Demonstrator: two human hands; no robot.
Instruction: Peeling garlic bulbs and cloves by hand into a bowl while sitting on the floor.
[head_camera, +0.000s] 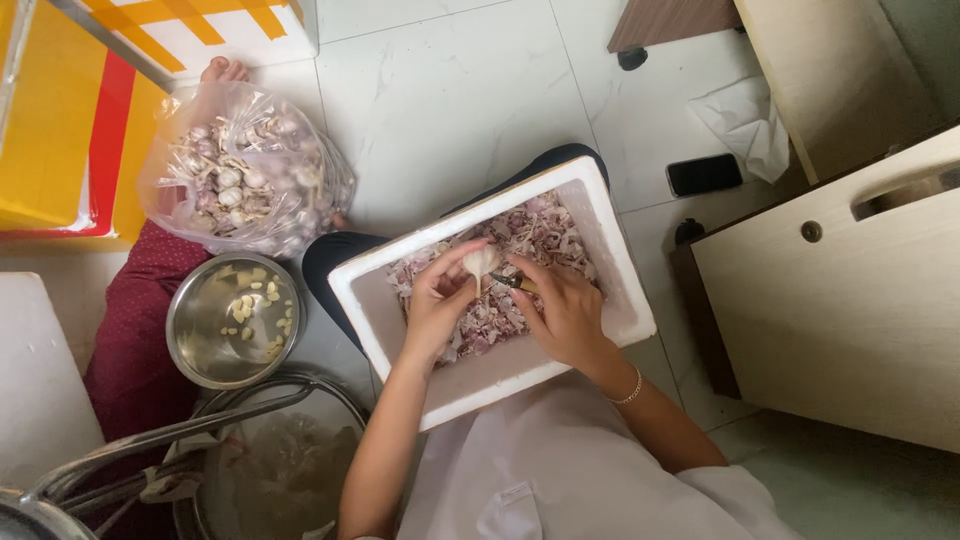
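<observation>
While left hand (437, 300) pinches garlic bulb (481, 262) and right hand (566, 310) grips small knife (512, 282) over skin-filled foam box (620, 262) on lap, we note white tile floor (450, 100): steel bowl (235, 320), garlic bag (245, 170) left; cabinet (850, 300) close right.

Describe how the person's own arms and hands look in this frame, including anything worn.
Both forearms are bare from the elbow down. The left hand wears nothing visible. The right hand has a thin silvery bracelet at the wrist. No gloves or rings show. White short sleeves of a white top cover the upper arms.
</observation>
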